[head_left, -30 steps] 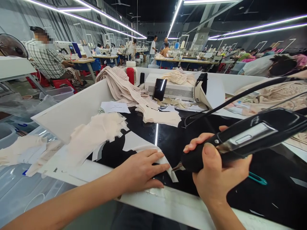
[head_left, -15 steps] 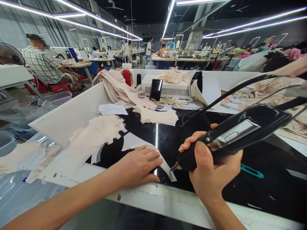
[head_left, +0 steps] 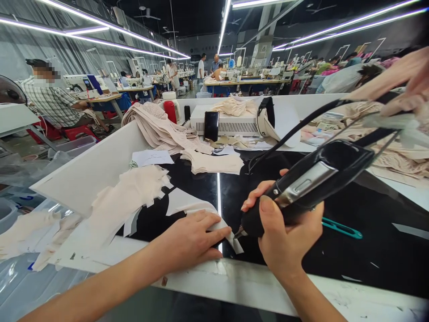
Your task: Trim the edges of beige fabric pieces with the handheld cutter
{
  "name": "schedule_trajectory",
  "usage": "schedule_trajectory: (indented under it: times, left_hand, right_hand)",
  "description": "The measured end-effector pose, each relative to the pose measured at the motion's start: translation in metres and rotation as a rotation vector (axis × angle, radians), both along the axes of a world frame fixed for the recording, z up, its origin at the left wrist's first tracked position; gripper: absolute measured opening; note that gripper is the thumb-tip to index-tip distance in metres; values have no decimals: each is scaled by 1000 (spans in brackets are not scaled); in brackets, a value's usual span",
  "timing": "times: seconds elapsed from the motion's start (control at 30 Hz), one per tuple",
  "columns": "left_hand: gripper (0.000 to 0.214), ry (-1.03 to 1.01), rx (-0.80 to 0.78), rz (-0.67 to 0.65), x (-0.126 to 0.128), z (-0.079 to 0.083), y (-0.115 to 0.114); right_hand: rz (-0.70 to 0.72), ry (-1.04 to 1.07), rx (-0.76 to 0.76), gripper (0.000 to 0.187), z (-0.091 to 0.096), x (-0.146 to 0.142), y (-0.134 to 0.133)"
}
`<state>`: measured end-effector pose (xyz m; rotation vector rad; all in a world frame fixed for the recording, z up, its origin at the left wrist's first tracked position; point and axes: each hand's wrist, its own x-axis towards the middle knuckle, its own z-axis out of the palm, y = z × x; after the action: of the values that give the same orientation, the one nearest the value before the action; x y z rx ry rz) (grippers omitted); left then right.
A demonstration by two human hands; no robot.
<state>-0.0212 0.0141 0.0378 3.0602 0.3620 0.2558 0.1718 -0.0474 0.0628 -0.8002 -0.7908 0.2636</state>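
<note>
My left hand (head_left: 197, 235) lies flat with its fingers stretched over a white curved fabric piece (head_left: 182, 201), pressing it to the black tabletop (head_left: 284, 179). My right hand (head_left: 284, 237) is wrapped round a thick black corded hand tool (head_left: 321, 183) with a silver plate on its side. The tool's pointed metal tip meets the narrow lower end of the fabric piece, just right of my left fingertips. Whether the tip cuts or only touches cannot be seen. Behind my right hand lies a slim teal slotted tool (head_left: 343, 228).
Another person's hand (head_left: 402, 85) reaches in at the upper right, near the tool's cord. Beige fabric stacks lie at left (head_left: 134, 192) and behind (head_left: 214, 162). A phone (head_left: 211, 126) leans on a white vented box (head_left: 234, 123). White boards (head_left: 87, 165) edge the table.
The tool and my right hand have moved slightly left in view, along with the whole scene. The other person's hand has come further into view at upper right. My left hand still presses the fabric.
</note>
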Motion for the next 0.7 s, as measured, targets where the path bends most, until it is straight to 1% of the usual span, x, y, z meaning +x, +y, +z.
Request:
schedule_trajectory:
  times: [0.1, 0.2, 0.3, 0.5, 0.6, 0.7]
  left_hand:
    - [56, 5, 28, -8, 0, -1, -4]
    - [61, -1, 40, -11, 0, -5, -7]
    - [62, -5, 39, -11, 1, -10, -9]
    - [60, -38, 11, -5, 7, -14, -11]
    - [57, -74, 7, 1, 8, -16, -11]
    - [58, -113, 10, -8, 10, -21, -12]
  right_hand:
    - [-2, -6, -7, 42, 1, -1, -1]
    - [-7, -39, -13, 43, 1, 1, -3]
    - [15, -38, -11, 49, 2, 6, -1]
    - [-42, -20, 41, 52, 7, 16, 17]
    - [-29, -10, 25, 53, 7, 16, 24]
    - [-19, -5, 7, 54, 6, 14, 25]
